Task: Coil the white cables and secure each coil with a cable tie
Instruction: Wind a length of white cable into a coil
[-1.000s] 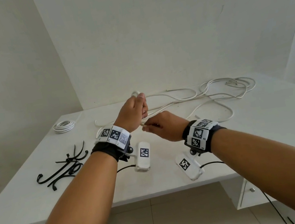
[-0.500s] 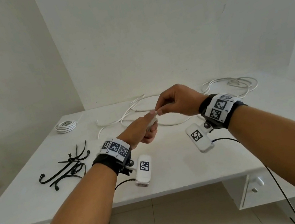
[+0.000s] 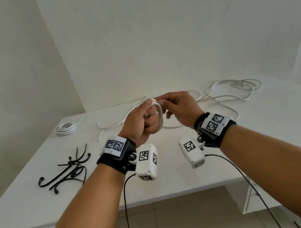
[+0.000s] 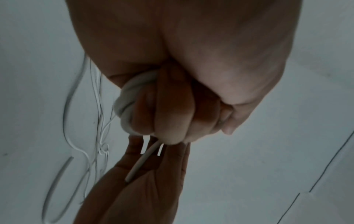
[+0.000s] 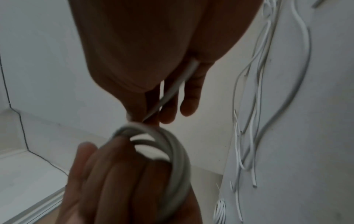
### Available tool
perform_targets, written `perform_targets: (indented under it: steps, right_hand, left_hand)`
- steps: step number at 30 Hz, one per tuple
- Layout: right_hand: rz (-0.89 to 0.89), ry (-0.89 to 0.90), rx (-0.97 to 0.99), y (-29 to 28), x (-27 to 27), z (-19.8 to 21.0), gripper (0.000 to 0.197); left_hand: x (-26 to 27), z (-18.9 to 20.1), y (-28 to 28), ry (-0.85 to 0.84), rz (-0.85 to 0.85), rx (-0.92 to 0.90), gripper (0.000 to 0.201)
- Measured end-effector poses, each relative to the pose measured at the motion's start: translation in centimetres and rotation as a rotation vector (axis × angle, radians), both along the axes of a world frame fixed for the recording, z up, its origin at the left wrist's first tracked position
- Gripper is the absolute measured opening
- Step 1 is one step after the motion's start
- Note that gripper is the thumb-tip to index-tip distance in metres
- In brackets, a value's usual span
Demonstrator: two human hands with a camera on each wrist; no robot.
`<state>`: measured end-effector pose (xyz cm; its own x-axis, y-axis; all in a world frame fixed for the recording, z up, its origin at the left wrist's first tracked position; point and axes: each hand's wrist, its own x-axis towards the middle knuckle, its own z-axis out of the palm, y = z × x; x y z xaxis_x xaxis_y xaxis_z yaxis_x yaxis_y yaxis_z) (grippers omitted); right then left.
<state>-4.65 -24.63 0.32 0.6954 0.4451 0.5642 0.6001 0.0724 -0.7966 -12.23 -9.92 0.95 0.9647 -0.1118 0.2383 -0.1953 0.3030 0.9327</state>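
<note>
My left hand [image 3: 151, 118] is held above the table, its fingers [image 4: 168, 115] curled round a small coil of white cable [image 3: 160, 117]. The same coil [image 5: 174, 153] shows as several loops round those fingers in the right wrist view. At the coil's top my right hand [image 3: 162, 104] pinches the running strand [image 5: 172, 89] between thumb and fingers. A short cable end [image 4: 142, 160] sticks out below the left fist. The rest of the white cable [image 3: 230, 92] lies in loose loops at the table's back right. Black cable ties [image 3: 65, 171] lie in a pile at the left.
A finished white coil [image 3: 66, 128] rests at the back left of the white table [image 3: 269, 133]. Walls stand close behind and to the left. A white drawer unit [image 3: 261, 198] sits under the table on the right. Black wrist-camera leads hang below both forearms.
My right hand swung from below the left hand up over it and has come in beside the coil. Both hands are higher and closer together, and more cable is wound on.
</note>
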Motion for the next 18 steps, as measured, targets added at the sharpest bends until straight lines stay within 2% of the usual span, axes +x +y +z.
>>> perform_targets:
  steps: [4,7,10,15,18]
  right_hand:
    - [-0.010,0.068,0.106,1.0,-1.4,-1.1,0.030]
    - [-0.022,0.080,0.071,1.4,-1.9,-1.6,0.032]
    - [-0.087,0.063,0.023,0.9,-1.7,-1.6,0.032]
    - [-0.099,0.119,0.112,0.7,-1.9,-1.9,0.028]
    - [-0.072,0.141,0.165,1.0,-2.4,-2.7,0.027]
  left_hand:
    - [0.3,-0.1,-0.6,-0.007,0.051,-0.115,0.052]
    - [0.4,-0.2,-1.2,-0.011,0.080,-0.195,0.057]
    - [0.5,-0.4,-1.5,0.001,0.057,-0.164,0.056]
    - [0.5,-0.3,-0.8,0.014,-0.056,-0.060,0.064]
    - [0.0,0.0,-0.4,0.073,-0.042,-0.050,0.075]
